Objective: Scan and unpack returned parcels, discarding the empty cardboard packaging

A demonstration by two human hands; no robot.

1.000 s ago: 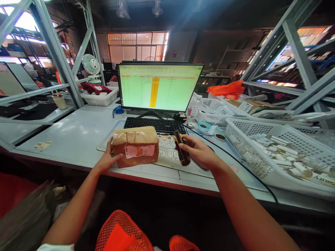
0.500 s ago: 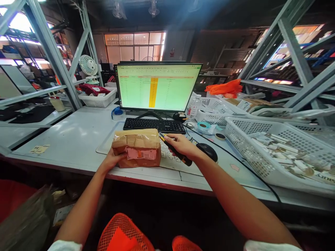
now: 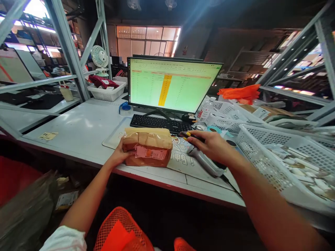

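Note:
A brown cardboard parcel (image 3: 148, 158), with clear tape over its top and a pink-and-white label on its front, sits near the desk's front edge. My left hand (image 3: 119, 153) grips its left end, thumb across the front and the other fingers hidden. Over the mat to the right, my right hand (image 3: 216, 146) is closed on a black-and-yellow utility knife (image 3: 195, 136), apart from the parcel. A grey handheld scanner (image 3: 205, 164) with a cable shows just below this hand; I cannot tell whether they touch.
A monitor (image 3: 172, 87) and a black keyboard (image 3: 159, 122) stand behind the parcel. White baskets, one with small pale packets (image 3: 303, 167), line the right side. A tape dispenser (image 3: 125, 108) is at the left, and metal frames (image 3: 70, 48) flank the desk.
My right hand has drawn the knife right, away from the parcel, and its angle has changed. The grey scanner now shows below that hand. My left hand keeps its grip; the view has shifted.

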